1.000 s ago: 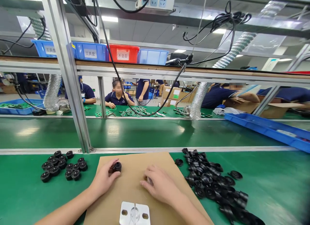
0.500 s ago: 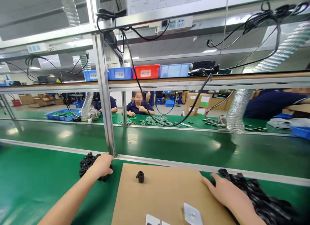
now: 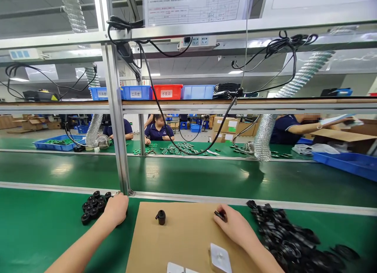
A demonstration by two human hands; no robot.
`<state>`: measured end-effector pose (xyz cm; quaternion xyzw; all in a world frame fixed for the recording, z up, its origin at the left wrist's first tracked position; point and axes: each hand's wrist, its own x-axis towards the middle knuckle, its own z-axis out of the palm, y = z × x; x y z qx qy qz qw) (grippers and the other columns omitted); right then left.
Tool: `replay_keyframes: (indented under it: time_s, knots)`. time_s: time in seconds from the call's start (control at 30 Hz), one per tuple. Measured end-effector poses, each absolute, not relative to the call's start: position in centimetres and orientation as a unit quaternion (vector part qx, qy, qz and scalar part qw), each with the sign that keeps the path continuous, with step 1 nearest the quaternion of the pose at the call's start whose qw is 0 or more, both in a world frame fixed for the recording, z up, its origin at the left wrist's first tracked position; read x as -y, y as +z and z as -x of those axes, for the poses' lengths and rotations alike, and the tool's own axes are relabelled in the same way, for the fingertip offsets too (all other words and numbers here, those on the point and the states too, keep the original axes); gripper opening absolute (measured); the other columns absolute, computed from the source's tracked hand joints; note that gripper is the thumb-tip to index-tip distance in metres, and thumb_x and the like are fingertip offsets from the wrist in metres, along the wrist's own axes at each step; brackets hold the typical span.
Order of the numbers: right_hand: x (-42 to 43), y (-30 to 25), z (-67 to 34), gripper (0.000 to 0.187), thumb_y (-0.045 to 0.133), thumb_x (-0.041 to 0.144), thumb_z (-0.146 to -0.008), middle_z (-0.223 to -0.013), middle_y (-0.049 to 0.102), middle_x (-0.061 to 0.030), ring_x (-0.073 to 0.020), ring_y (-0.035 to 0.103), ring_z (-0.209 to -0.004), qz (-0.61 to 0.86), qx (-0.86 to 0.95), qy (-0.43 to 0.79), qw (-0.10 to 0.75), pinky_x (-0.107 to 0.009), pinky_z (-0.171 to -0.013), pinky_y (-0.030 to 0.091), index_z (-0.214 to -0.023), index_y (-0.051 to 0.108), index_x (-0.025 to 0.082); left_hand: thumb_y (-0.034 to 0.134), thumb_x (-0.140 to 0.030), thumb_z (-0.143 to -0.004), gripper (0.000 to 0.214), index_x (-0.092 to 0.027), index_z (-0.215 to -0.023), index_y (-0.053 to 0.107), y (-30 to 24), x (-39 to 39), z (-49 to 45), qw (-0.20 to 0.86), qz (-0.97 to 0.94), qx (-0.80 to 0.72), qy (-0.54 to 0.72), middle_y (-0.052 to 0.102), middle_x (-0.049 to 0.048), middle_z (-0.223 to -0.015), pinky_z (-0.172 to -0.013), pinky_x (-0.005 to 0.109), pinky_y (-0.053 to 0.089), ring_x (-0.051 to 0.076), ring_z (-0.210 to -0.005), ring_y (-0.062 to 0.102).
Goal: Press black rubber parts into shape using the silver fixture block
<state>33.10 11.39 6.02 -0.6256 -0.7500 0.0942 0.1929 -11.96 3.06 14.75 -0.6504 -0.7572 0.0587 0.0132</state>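
My left hand [image 3: 115, 209] rests, fingers curled, on the right side of a small cluster of round black parts [image 3: 93, 206] on the green mat; what it grips is hidden. My right hand [image 3: 234, 225] lies on the brown cardboard sheet [image 3: 182, 241] and pinches a small black part [image 3: 219, 215] between its fingertips. One assembled black part [image 3: 160, 217] stands alone on the cardboard between my hands. A heap of black ring parts [image 3: 290, 237] lies to the right of my right hand.
A white metal fixture plate [image 3: 219, 258] sits at the cardboard's near edge. An aluminium post [image 3: 116, 120] rises just behind my left hand. Beyond run a green conveyor belt [image 3: 188, 175], a shelf with coloured bins [image 3: 165, 92], hanging cables and seated co-workers [image 3: 159, 130].
My right hand has come back from the heap onto the cardboard with a black part. My left hand has stayed at the left cluster since half a second ago. The view shifted slightly right.
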Motion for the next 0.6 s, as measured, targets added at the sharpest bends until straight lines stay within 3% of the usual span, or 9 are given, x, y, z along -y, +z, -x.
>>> replay_keyframes:
  time_s: [0.07,0.2,0.33,0.5,0.6]
  knots:
    - [-11.3,6.3,-33.6,0.010,0.060,0.033,-0.094,-0.099,0.074,-0.0058,-0.0255,0.070,-0.092,0.628,0.746,0.101,0.195,-0.033,-0.074,0.045,-0.094,0.056,0.024,0.067,0.002,-0.081,0.026,-0.007,-0.103,0.076,15.1,-2.3,10.9,-0.012,0.670,0.741,0.036,0.076,0.0252,-0.114,-0.089,0.048,0.059,0.043,-0.109,0.075]
    - [-11.2,7.1,-34.9,0.018,0.067,0.035,-0.090,-0.087,0.072,-0.0046,-0.0244,0.066,-0.079,0.639,0.738,0.112,0.186,-0.032,-0.067,0.039,-0.086,0.053,0.024,0.070,-0.006,-0.075,0.024,-0.019,-0.094,0.076,14.2,-0.1,6.9,-0.084,0.736,0.672,-0.018,0.079,0.0155,-0.109,-0.084,0.043,0.057,0.041,-0.105,0.075]
    - [-10.7,7.5,-35.2,0.024,0.074,0.031,-0.083,-0.083,0.070,-0.0033,-0.0239,0.063,-0.075,0.644,0.732,0.132,0.178,-0.032,-0.064,0.034,-0.081,0.051,0.024,0.071,-0.013,-0.076,0.025,-0.024,-0.098,0.074,11.5,1.6,2.8,-0.151,0.774,0.611,-0.065,0.077,0.0081,-0.115,-0.085,0.037,0.055,0.034,-0.106,0.074]
    - [-10.2,7.8,-35.2,0.026,0.077,0.028,-0.078,-0.092,0.072,-0.0056,-0.0284,0.065,-0.089,0.618,0.727,0.201,0.221,-0.034,-0.072,0.039,-0.100,0.064,0.024,0.076,-0.020,-0.080,0.028,-0.023,-0.107,0.073,8.0,1.7,0.4,-0.257,0.749,0.576,-0.205,0.071,0.0065,-0.112,-0.091,0.037,0.048,0.030,-0.104,0.066]
    - [-10.2,7.8,-34.6,0.027,0.078,0.041,-0.079,-0.095,0.072,-0.0089,-0.0299,0.065,-0.093,0.580,0.713,0.289,0.270,-0.037,-0.079,0.043,-0.095,0.069,0.021,0.074,-0.017,-0.078,0.029,-0.021,-0.107,0.072,6.4,1.3,0.0,-0.312,0.722,0.555,-0.270,0.067,0.0046,-0.103,-0.088,0.035,0.046,0.026,-0.095,0.061]
